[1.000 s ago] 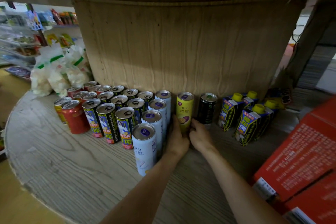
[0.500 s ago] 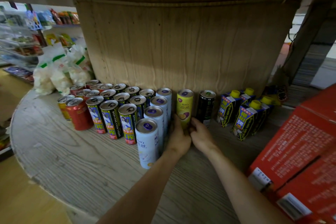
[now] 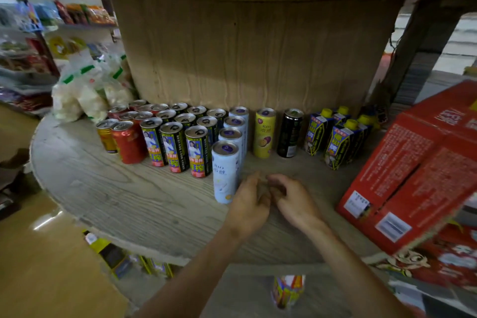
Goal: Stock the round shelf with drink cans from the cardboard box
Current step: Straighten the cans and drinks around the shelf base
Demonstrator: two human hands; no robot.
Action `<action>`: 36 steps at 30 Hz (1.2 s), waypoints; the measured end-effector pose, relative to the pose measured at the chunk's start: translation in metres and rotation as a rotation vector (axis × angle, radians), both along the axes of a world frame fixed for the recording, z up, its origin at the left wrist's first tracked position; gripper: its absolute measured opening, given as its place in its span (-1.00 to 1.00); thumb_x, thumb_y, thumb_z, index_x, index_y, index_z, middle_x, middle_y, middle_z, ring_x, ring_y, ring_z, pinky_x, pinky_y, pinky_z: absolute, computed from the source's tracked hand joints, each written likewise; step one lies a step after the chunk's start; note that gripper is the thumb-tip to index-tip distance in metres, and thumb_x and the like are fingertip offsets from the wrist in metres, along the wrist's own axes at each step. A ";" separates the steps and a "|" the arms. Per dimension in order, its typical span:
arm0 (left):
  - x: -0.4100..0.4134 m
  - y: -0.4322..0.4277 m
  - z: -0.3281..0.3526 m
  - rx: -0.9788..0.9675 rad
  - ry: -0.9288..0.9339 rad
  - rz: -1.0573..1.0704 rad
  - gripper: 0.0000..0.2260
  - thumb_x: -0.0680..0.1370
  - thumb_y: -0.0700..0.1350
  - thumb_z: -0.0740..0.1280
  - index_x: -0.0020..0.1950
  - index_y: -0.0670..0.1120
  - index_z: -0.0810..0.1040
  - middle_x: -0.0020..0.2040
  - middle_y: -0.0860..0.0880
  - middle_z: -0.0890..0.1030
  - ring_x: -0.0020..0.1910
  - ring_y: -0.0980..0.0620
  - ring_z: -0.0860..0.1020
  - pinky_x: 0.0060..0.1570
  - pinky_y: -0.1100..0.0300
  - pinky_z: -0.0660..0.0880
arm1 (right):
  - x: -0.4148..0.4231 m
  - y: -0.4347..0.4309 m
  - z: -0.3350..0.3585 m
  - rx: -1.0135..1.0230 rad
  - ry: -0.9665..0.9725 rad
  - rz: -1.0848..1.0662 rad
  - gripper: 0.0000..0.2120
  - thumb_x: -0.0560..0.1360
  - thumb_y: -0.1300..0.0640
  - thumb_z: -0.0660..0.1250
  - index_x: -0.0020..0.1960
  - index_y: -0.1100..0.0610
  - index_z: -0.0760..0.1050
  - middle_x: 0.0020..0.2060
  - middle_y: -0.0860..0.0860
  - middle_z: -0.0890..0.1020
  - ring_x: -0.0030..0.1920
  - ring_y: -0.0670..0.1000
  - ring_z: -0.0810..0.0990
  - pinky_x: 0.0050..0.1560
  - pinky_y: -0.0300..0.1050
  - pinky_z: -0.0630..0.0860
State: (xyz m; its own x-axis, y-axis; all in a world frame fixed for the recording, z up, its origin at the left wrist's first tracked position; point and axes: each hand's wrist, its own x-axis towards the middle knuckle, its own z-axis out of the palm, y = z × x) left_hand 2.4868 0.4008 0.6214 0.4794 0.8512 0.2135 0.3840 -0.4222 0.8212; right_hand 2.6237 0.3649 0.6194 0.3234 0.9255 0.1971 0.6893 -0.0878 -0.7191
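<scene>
Both my hands hover empty over the round shelf (image 3: 108,188): the left hand (image 3: 249,204) has its fingers nearly straight, just beside the front pale blue can (image 3: 225,170), and the right hand (image 3: 294,197) is loosely curled, gripping nothing. The yellow can (image 3: 264,134) stands upright at the back near the cardboard column (image 3: 245,59), between the pale blue row and the black can (image 3: 289,134), apart from my hands. I judge it starts a new row by flavour, label facing outward. The red cardboard box (image 3: 413,170) sits at the shelf's right side, close enough for my next reach
</scene>
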 end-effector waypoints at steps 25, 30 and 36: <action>-0.195 -0.135 -0.151 0.266 0.598 -0.154 -0.60 0.64 0.01 0.25 0.48 0.01 0.42 0.42 -0.03 0.45 0.43 -0.09 0.37 0.39 0.02 0.27 | -0.156 -0.187 -0.140 -0.432 -0.384 0.084 -0.61 0.61 0.04 0.27 0.43 0.03 0.44 0.37 -0.03 0.49 0.40 0.06 0.40 0.36 -0.05 0.37; -0.200 -0.153 -0.209 0.147 0.709 -0.183 -0.59 0.55 -0.01 0.30 0.40 0.01 0.46 0.32 -0.08 0.52 0.32 -0.17 0.47 0.26 -0.04 0.42 | -0.159 -0.203 -0.201 -0.516 -0.457 0.133 -0.67 0.51 0.08 0.35 0.28 0.03 0.55 0.19 -0.02 0.60 0.25 0.07 0.55 0.15 0.01 0.49; -0.197 -0.185 -0.317 0.029 0.737 -0.156 -0.53 0.48 0.02 0.34 0.39 0.02 0.45 0.34 -0.09 0.53 0.30 -0.18 0.48 0.17 -0.10 0.52 | -0.159 -0.221 -0.316 -0.649 -0.375 0.163 -0.58 0.54 0.01 0.35 0.38 -0.01 0.45 0.28 -0.03 0.56 0.31 0.06 0.52 0.25 0.05 0.44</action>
